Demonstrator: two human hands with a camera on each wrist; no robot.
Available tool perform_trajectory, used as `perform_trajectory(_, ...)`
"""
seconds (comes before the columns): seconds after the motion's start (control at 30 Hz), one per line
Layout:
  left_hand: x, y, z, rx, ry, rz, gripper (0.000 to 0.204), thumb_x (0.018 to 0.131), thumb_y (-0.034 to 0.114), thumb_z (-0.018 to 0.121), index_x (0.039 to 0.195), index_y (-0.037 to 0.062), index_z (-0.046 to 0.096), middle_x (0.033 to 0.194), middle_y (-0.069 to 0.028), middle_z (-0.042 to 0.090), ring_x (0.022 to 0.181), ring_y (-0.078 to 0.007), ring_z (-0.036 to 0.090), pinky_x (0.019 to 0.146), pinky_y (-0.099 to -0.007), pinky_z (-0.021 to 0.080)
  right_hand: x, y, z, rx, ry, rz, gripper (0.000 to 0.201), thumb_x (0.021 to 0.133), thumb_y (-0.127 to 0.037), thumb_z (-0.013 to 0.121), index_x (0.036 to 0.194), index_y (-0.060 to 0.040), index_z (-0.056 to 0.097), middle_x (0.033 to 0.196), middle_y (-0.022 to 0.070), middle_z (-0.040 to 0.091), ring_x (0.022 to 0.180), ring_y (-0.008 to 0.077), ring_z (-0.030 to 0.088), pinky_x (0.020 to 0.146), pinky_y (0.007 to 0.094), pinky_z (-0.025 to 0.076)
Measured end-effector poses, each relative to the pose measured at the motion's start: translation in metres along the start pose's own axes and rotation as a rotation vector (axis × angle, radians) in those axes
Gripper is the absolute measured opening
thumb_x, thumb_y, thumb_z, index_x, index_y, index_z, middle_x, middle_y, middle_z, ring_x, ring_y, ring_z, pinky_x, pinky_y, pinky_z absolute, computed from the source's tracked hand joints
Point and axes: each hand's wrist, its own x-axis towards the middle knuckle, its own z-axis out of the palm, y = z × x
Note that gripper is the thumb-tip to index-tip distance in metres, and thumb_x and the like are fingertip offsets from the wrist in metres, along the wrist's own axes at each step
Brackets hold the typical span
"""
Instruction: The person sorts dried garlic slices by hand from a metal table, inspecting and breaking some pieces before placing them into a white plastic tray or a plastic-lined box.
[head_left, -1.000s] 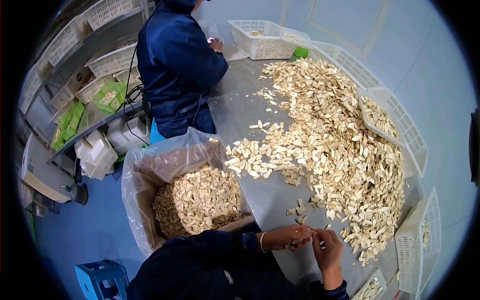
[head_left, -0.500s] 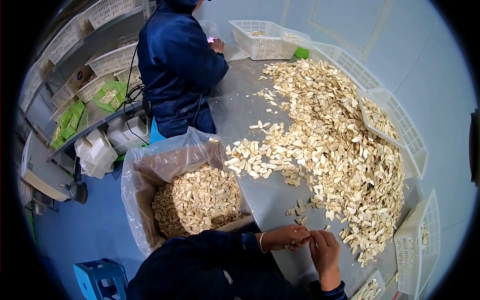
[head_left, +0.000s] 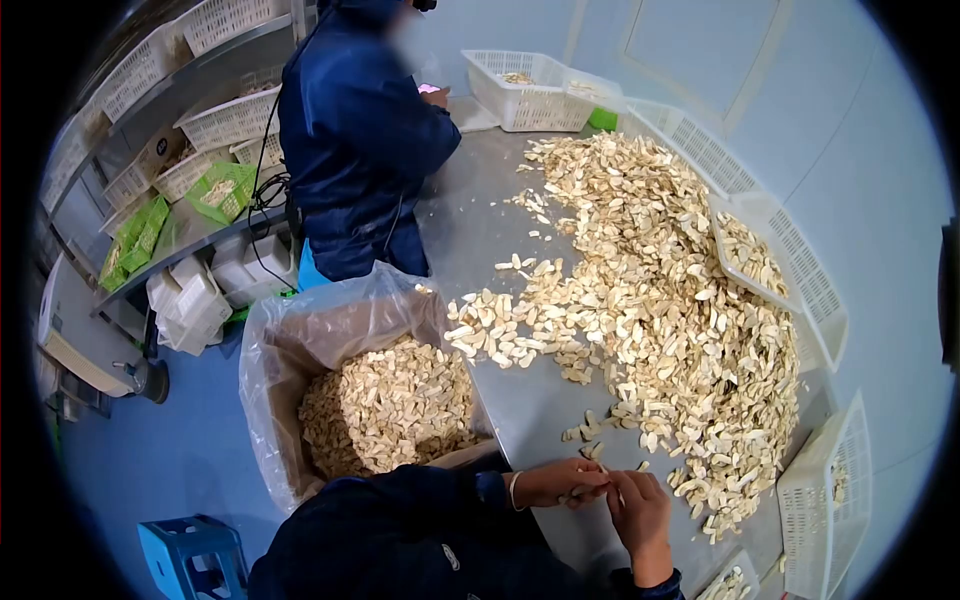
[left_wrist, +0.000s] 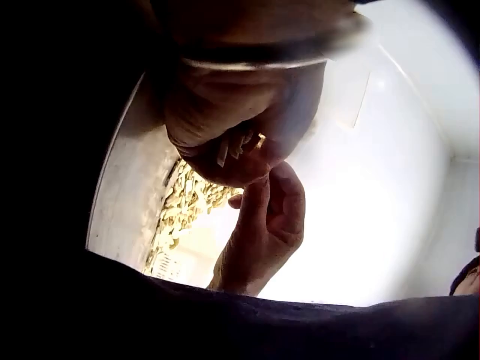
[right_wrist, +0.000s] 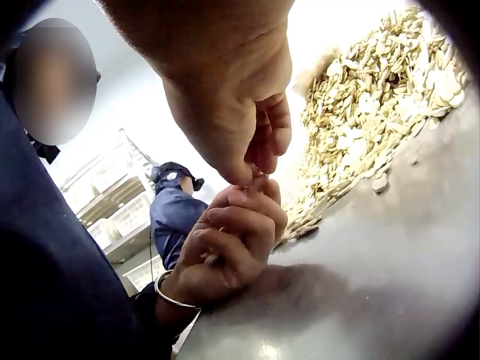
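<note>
Over the near edge of the metal table, my two hands meet at the fingertips. My left hand (head_left: pixel 560 484), with a bracelet on its wrist, curls round several pale dried slices (left_wrist: pixel 235 145) in the palm. From above, my right hand (right_wrist: pixel 225 112) pinches a small piece (right_wrist: pixel 257 182) at the left thumb and fingertips, where the fingers mostly hide it. A big heap of pale dried slices (head_left: pixel 660 290) spreads over the table beyond the hands. A few loose slices (head_left: pixel 588 428) lie just ahead of the left hand.
A plastic-lined carton (head_left: pixel 262 400) of slices stands left of the table (head_left: pixel 535 400). White baskets (head_left: pixel 822 520) line the far and right sides. Another person (head_left: pixel 365 150) in blue stands at the table's far left, beside loaded shelves. A blue stool (head_left: pixel 185 545) is behind.
The head view has tilted a little. My right hand has drawn slightly closer to the left, and both keep working at the fingertips. The other person's head has shifted.
</note>
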Motion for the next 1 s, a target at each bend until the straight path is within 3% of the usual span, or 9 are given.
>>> perform_trajectory(0.27, 0.005, -0.003, 0.0, 0.012, -0.013, -0.004, 0.026, 0.103, 0.031, 0.057, 0.09, 0.009, 0.055, 0.069, 0.0032, 0.045, 0.051, -0.0052, 0.036, 0.043, -0.0194, 0.026, 0.003, 0.006, -0.009, 0.062, -0.045, -0.054, 0.017, 0.081, -0.007, 0.075, 0.098, -0.0092, 0.071, 0.09, 0.0058, 0.07, 0.082, 0.027, 0.068, 0.069, 0.0371, 0.057)
perform_trajectory(0.77, 0.031, -0.019, -0.015, 0.137, -0.021, -0.064, 0.024, 0.103, 0.031, 0.057, 0.108, 0.0087, 0.063, 0.074, 0.0077, 0.048, 0.056, -0.0011, 0.038, 0.046, -0.0177, 0.03, 0.002, 0.014, -0.028, 0.061, -0.105, -0.042, 0.015, 0.083, -0.011, 0.074, 0.098, -0.0094, 0.072, 0.088, 0.0063, 0.07, 0.079, 0.0265, 0.068, 0.068, 0.0376, 0.056)
perform_trajectory(1.0, 0.028, -0.004, -0.004, 0.345, -0.003, -0.074, 0.024, 0.103, 0.033, 0.056, 0.098, 0.0101, 0.061, 0.072, 0.0063, 0.049, 0.056, -0.0037, 0.042, 0.049, -0.0212, 0.032, -0.005, 0.027, -0.022, 0.103, -0.071, -0.033, 0.017, 0.083, -0.008, 0.074, 0.1, -0.0075, 0.072, 0.089, 0.0087, 0.07, 0.076, 0.0261, 0.068, 0.065, 0.0366, 0.056)
